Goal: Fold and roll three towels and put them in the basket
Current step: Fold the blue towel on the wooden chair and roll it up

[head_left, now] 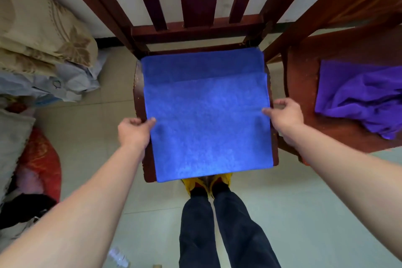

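A blue towel [206,115] lies spread over the seat of a dark red wooden chair [198,32], folded once so an upper layer's edge runs across near the back. My left hand [134,130] pinches the towel's left edge. My right hand [285,113] pinches its right edge at about the same height. A purple towel [361,95] lies crumpled on a second wooden chair seat [304,93] to the right. No basket is in view.
Beige patterned bedding [43,35] and grey cloth are piled at the left, with a red cushion [41,163] below them. My legs and yellow shoes [206,183] stand just in front of the chair. A clear plastic bottle [118,258] lies on the tiled floor.
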